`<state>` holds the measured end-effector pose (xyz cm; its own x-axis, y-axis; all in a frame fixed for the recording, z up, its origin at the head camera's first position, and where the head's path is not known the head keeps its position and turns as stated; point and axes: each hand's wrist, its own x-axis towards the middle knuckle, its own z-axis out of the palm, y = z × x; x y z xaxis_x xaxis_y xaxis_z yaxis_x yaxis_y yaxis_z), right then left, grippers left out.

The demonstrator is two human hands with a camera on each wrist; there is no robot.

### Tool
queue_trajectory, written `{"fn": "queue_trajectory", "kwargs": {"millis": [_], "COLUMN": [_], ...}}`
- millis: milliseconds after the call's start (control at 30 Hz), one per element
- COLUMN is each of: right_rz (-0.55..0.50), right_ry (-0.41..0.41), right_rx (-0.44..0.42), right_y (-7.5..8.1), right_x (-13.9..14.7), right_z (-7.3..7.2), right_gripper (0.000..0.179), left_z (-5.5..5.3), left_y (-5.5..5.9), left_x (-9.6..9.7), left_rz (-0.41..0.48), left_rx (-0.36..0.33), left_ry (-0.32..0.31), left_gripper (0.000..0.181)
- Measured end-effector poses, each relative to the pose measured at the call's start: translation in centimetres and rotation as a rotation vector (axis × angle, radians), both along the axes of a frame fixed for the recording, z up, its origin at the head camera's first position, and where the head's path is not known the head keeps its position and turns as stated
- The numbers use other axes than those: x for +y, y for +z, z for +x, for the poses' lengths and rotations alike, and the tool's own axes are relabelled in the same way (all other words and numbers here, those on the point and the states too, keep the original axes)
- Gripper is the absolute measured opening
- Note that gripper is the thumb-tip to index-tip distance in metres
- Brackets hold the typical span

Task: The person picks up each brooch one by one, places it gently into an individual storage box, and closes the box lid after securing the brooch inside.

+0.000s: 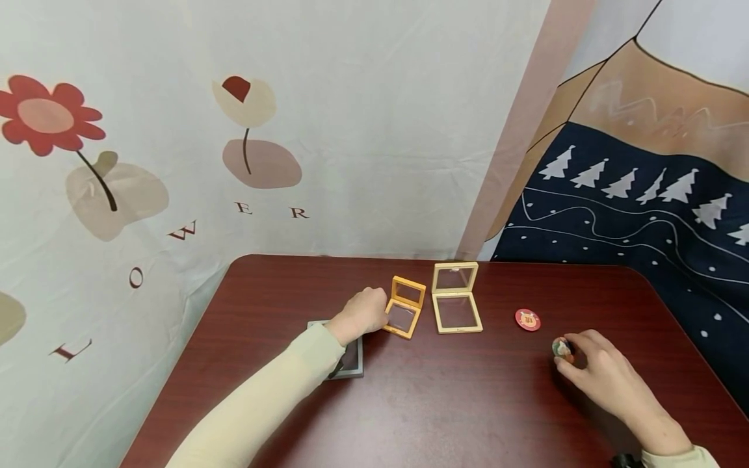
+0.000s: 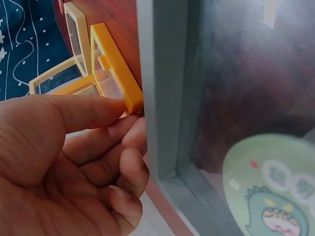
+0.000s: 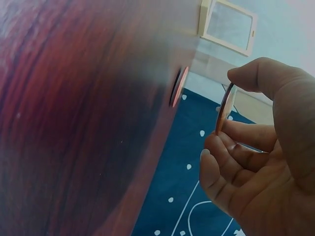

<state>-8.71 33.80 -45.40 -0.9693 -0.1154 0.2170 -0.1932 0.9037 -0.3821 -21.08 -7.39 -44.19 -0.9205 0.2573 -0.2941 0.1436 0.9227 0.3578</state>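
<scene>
The table [image 1: 468, 403] is reddish brown with streaked grain. Near its far edge are an orange-yellow case [image 1: 406, 303] and a pale cream case [image 1: 453, 294]. A grey-framed case [image 2: 165, 98] carries a light green sticker [image 2: 280, 167] with a darker green dinosaur. Toward the right edge, a red disc [image 1: 528, 320] bears a pale motif, a mottled disc [image 1: 562, 348] green, white and orange. Past the far edge, navy cloth [image 1: 620, 224] has white trees

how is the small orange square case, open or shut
Open: in the head view, the orange, square, clear-windowed case has its lid angled up from its base.
</scene>
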Motion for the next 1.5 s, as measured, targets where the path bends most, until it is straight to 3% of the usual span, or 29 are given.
{"fn": "queue_trajectory", "kwargs": {"millis": [433, 767, 967, 1167, 1500], "right_rz": [-0.006, -0.016, -0.058, -0.052, -0.070], "right_ry": [0.006, 0.030, 0.094, 0.171, 0.257], "right_rx": [0.033, 0.068, 0.156, 0.241, 0.254], "right_y": [0.6, 1.0, 1.0, 0.6, 0.7], "right_x": [-1.3, -3.4, -5.1, -6.9, -10.2], "right_z": [-0.4, -1.0, -1.6, -2.0, -2.7], "right_gripper": [0.040, 0.040, 0.039, 0.042, 0.041], "left_z": [0.8, 2.2, 3.0, 3.7, 4.5], "left_y": [0.4, 0.3, 0.3, 0.2, 0.3], "left_x": [0.2, 0.2, 0.0, -0.1, -0.3], "left_rz": [-0.013, -0.028, -0.027, -0.010, -0.026], "left_rx": [-0.017, 0.018, 0.065, 0.047, 0.037], "left_ry": [0.036, -0.007, -0.018, -0.043, -0.064], "left_gripper": [0.023, 0.036, 0.031, 0.042, 0.042]}}
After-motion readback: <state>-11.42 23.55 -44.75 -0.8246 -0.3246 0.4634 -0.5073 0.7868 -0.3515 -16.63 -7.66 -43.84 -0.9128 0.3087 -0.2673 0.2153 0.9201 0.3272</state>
